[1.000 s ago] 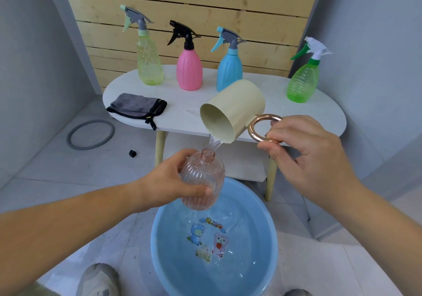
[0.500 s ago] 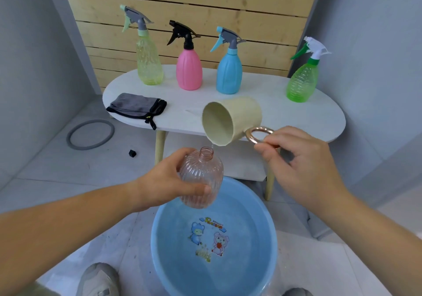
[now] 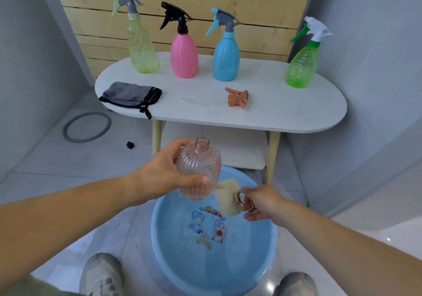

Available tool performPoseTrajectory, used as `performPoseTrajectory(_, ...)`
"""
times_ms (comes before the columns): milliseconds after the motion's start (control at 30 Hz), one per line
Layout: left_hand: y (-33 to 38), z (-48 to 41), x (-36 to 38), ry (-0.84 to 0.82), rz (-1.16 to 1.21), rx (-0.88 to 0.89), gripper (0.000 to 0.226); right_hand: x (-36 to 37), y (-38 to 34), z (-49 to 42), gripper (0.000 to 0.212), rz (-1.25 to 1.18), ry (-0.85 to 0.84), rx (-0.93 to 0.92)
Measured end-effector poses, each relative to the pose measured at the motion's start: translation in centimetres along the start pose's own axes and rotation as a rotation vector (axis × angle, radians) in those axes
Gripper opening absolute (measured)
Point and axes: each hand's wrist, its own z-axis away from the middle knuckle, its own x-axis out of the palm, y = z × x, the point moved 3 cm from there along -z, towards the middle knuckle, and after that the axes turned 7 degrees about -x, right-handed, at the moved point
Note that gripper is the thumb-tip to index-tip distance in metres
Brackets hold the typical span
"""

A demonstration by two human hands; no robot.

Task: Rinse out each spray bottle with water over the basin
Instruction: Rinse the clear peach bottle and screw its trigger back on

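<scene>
The left grip [image 3: 159, 178] is curled round a ribbed, clear pink bottle [image 3: 199, 170], which has no cap and is held upright above the far edge of the blue basin [image 3: 157, 234] on the floor. The right grip [image 3: 260, 202] pinches the ring handle of a cream cup [image 3: 228, 201], low inside the basin. An orange spray head [image 3: 237, 96] lies on the white bench [image 3: 285, 113], on the near side of the blue spray bottle [image 3: 226, 56].

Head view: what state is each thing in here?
Clear bottle: uncapped, neck up, gripped by left hand over basin.
Cup: low in basin, right hand holding its ring handle.
Basin: holds water.
Orange spray head: off, lying on table.
Yellow bottle: capped, upright.
Pink bottle: capped, upright.
Blue bottle: capped, upright.
Green bottle: capped, upright.
Grey cloth: folded on table.
</scene>
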Motion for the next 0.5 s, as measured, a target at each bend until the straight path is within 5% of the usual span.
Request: performPoseTrajectory(500,-1.3,-1.5,0.7,0.001,-0.094,-0.026,0.081,1.4,8.4,-7.0,0.032,0.035,0.086,0.194)
